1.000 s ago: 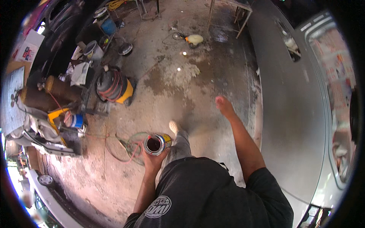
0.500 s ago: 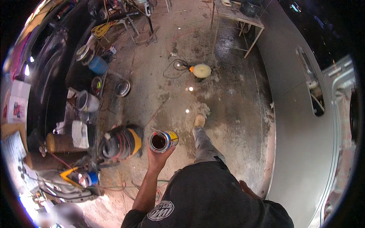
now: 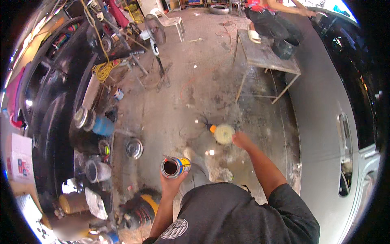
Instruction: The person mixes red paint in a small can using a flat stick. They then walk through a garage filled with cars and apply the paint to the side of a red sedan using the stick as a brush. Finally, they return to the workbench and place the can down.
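In my left hand (image 3: 172, 188) is a tin can (image 3: 183, 164) with a blue and yellow label, held upright by its side. Its top is open, its lid bent up at the rim, and dark contents show inside. Stretched forward on the right, my right hand (image 3: 242, 140) has its fingers curled in, with nothing visible in them. It overlaps the edge of a round, pale yellow pad (image 3: 224, 134) with an orange neck and black cord, which lies on the floor. The hand appears above it rather than touching it.
A co-worker (image 3: 272, 20) is on a worktable (image 3: 264, 61) beside a dark bucket (image 3: 285, 48). A grey vehicle panel (image 3: 321, 134) lines the right. Left are a pedestal fan (image 3: 155, 32), a metal bowl (image 3: 134, 149), a white bucket (image 3: 98, 171) and a yellow-black machine (image 3: 140, 209).
My view has tilted up and moved forward, bringing the co-worker, fan and chair into sight. My right arm has swung forward from beside my body. The can stays in my left hand.
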### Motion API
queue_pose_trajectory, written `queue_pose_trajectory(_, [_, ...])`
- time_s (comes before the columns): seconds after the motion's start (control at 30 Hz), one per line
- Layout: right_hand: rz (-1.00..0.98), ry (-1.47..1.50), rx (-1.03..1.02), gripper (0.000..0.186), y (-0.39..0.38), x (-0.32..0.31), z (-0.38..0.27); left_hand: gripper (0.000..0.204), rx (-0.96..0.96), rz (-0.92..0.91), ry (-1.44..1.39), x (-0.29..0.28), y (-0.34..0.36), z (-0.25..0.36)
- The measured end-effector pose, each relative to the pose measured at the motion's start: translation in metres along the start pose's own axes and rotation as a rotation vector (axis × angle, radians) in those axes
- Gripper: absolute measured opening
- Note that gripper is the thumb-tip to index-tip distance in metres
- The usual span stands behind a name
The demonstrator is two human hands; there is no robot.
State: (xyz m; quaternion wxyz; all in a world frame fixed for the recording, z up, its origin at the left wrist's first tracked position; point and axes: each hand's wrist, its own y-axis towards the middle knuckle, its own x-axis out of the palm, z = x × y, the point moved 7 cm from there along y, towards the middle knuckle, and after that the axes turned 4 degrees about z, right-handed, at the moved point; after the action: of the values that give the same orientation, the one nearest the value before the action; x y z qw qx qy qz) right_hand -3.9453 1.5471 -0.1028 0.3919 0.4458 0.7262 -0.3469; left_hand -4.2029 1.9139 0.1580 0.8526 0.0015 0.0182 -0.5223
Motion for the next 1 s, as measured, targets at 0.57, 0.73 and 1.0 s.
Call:
queue_pose_trajectory(0.57, [-0.454, 0.437, 0.970, 0.023, 0.174, 0.091, 0.144, 0.081, 0.087, -0.312, 0.081, 0.185, 0.683, 0.058])
queue_pose_trajectory(0.73, [-0.568, 0.454, 0.346, 0.025, 0.164, 0.082, 0.134, 0.082, -0.018, -0.349, 0.029, 0.273, 0.833, 0.012])
queue_pose_trajectory(1.0, [-0.131, 0.051, 0.110, 0.031, 0.606, -0.050, 0.246, 0.078, -0.054, -0.406, -0.007, 0.494, 1.098, 0.031])
